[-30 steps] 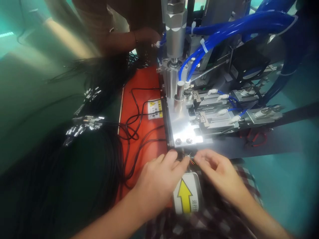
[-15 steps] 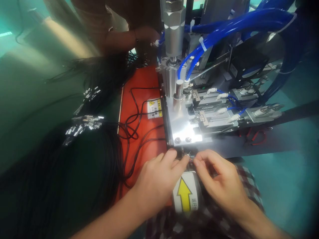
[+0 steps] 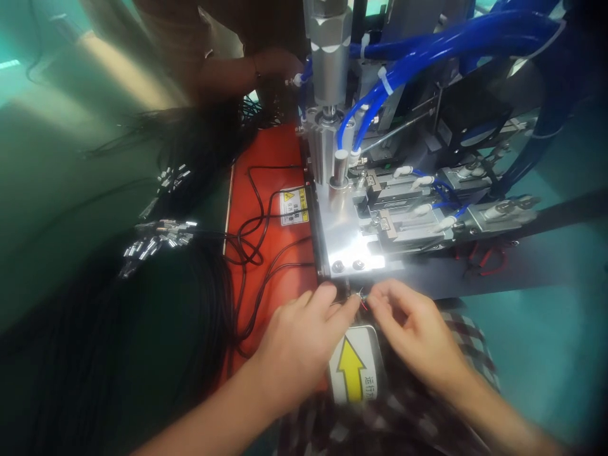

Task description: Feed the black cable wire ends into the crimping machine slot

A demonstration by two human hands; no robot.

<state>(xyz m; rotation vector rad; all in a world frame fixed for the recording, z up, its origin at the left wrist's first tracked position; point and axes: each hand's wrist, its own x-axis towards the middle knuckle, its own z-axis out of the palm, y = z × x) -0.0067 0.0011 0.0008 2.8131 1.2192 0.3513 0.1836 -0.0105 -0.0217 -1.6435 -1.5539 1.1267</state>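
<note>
My left hand (image 3: 304, 335) is closed in a pinch on the end of a cable, where thin bare wires (image 3: 362, 303), one of them red, stick out past the fingertips. Close to these wires, my right hand (image 3: 411, 323) has thumb and forefinger pressed together at their tips. Whether a strand lies between the right fingertips is too small to make out. Both hands are just in front of the machine's shiny metal plate (image 3: 354, 253). Under them is a white label with a yellow arrow (image 3: 351, 370).
Black cables (image 3: 247, 253) loop across the red surface (image 3: 280, 278) to the machine's edge. Bundles of cables with silvery ends (image 3: 161, 237) lie on the left. Blue air hoses (image 3: 427, 44) arch over the machine. Another person's forearm (image 3: 232, 76) is at the back.
My right hand has shifted slightly left and up at the wires, and the red wire shows more clearly. My left hand stays in place.
</note>
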